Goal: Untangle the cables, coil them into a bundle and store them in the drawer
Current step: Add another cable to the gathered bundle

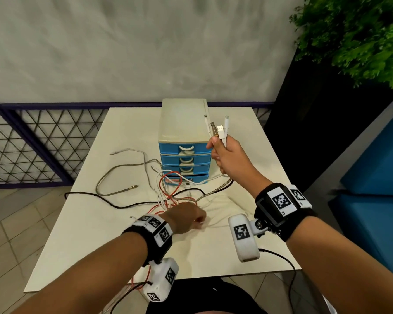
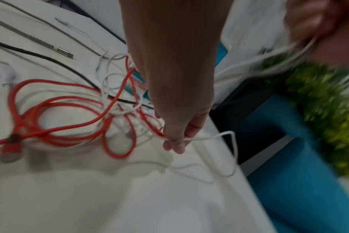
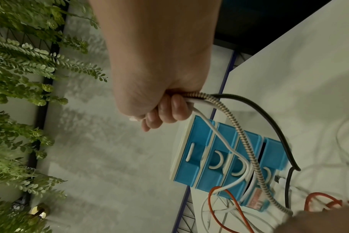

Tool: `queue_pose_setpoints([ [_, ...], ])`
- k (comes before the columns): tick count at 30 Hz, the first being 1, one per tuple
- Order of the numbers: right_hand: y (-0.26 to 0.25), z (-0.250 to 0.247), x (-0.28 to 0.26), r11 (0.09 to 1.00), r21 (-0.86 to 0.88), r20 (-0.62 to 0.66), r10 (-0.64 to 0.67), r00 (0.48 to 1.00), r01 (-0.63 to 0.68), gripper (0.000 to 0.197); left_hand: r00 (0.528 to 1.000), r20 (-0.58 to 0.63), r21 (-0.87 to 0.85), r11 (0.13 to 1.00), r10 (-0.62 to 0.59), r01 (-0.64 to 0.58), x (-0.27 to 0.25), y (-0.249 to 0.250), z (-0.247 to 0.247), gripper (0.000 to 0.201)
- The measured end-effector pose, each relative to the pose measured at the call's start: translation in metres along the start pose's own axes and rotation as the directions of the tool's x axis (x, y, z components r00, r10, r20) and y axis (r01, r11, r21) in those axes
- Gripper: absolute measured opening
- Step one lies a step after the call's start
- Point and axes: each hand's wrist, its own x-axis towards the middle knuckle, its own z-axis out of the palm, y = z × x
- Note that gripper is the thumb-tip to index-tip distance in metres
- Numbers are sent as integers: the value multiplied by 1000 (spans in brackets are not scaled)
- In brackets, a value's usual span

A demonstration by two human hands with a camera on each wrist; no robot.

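My right hand (image 1: 227, 155) is raised beside the top right corner of the blue drawer unit (image 1: 183, 141), clenched round several cable ends — white USB plugs (image 1: 222, 130) and a metal one stick up out of my fist. From under it a braided cable (image 3: 247, 145), a white cable (image 3: 219, 134) and a black cable (image 3: 269, 123) hang down across the drawer fronts. My left hand (image 1: 186, 217) is down on the white table (image 1: 95, 234) near its front edge, fingertips (image 2: 175, 145) pinching a thin white cable (image 2: 215, 137) at the edge of the tangle. The red cable (image 2: 56, 104) lies looped there, knotted with white ones. The bottom drawer (image 1: 186, 179) stands slightly open; the unit sits at the table's far middle.
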Motion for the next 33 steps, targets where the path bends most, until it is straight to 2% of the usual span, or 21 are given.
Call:
queue_pose_setpoints([
  [1,1,-1,0,1000,7,2,19,1000,-19,29,999,2,-89,995,-41,41,1,6,-11,13],
  [3,3,-1,0,998,27,17,53,998,-53,28,998,-51,-283,959,-27,11,-3,15,-37,11],
  [5,4,-2,1,998,-1,31,57,998,-57,27,991,-131,-462,886,-36,-29,-11,25,-65,12],
  [8,4,0,1,994,-110,52,18,998,-12,25,953,-242,-690,723,-183,-37,-19,38,-104,19],
  [10,1,3,0,995,-96,81,22,996,-14,23,893,-346,-743,665,-288,-74,-24,40,-128,21],
  [12,-3,5,-1,999,-33,110,43,993,-40,23,833,-428,-722,687,-350,-81,-29,36,-145,21],
  [16,-11,2,3,997,52,132,54,990,-61,28,772,-469,-748,658,-429,-89,-40,19,-158,20],
  [17,-12,-1,3,996,46,137,67,988,-74,29,734,-482,-772,628,-477,-99,-45,12,-160,22],
  [20,-10,-10,-1,992,70,132,98,986,-108,29,574,-489,-851,504,-656,-149,-62,-20,-173,25],
  [22,-5,-18,-4,986,100,90,125,988,-134,29,519,-470,-868,482,-714,-122,-77,-41,-178,25],
  [24,-3,-22,-4,979,137,44,148,988,-152,31,541,-427,-860,510,-725,3,-88,-52,-176,21],
  [27,-4,-15,0,979,131,30,152,988,-154,28,626,-350,-789,579,-697,204,-88,-52,-164,25],
  [31,-7,7,6,993,30,50,114,992,-116,18,779,-314,-724,668,-542,173,-70,-26,-157,32],
  [33,-8,16,8,995,-45,66,90,994,-87,21,820,-299,-568,781,-488,257,-56,-13,-155,38],
])
